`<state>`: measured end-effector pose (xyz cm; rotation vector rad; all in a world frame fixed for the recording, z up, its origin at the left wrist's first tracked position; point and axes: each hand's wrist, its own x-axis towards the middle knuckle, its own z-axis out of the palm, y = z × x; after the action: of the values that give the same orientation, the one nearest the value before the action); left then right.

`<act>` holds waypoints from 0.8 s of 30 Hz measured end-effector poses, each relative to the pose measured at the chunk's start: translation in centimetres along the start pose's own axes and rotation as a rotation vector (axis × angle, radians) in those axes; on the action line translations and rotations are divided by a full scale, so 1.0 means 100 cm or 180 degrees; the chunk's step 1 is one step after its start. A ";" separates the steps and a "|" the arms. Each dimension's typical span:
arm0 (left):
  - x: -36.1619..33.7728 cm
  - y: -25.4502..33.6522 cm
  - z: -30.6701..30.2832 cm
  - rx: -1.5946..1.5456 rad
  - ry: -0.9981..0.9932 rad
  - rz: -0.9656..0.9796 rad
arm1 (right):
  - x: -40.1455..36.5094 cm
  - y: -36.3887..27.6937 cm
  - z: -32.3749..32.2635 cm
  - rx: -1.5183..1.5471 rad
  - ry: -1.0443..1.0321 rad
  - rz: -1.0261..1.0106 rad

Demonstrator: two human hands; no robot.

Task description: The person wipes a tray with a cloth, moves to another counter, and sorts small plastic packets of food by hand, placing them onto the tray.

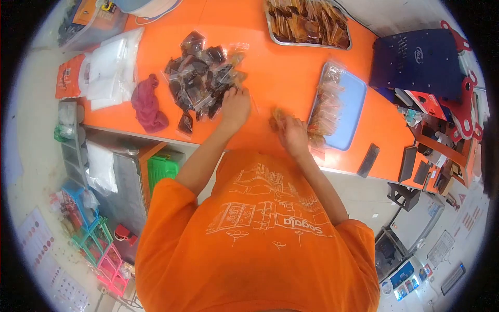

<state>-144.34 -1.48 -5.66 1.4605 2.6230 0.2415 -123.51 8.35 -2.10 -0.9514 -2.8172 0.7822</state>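
Observation:
My left hand reaches to the right edge of a pile of small clear sachets with dark contents. Its fingers curl down onto the sachets, and what they grip is hidden. In my right hand, closed near the table's front edge, is an amber sachet. Just right of that hand stands a blue tray. Along the tray's left side runs an overlapping row of amber sachets.
A metal tray packed with amber sachets is at the back of the orange table. A crimson cloth and white plastic bags lie left. At right are a dark blue box and a dark flat bar.

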 end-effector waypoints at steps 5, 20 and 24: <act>0.001 -0.006 -0.013 -0.0445 -0.0497 0.0061 | 0.008 -0.009 -0.024 0.0444 -0.0694 0.0579; 0.015 0.000 -0.042 -0.2782 -0.0781 0.1096 | 0.034 -0.014 -0.021 -0.0002 0.0127 -0.1014; 0.075 -0.019 -0.029 -0.2298 -0.1367 0.1627 | 0.062 -0.014 -0.025 -0.0193 0.0457 -0.1229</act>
<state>-150.41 3.68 -3.46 1.6153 1.5449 0.7335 -128.69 12.12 0.19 -0.4230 -2.7791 0.5576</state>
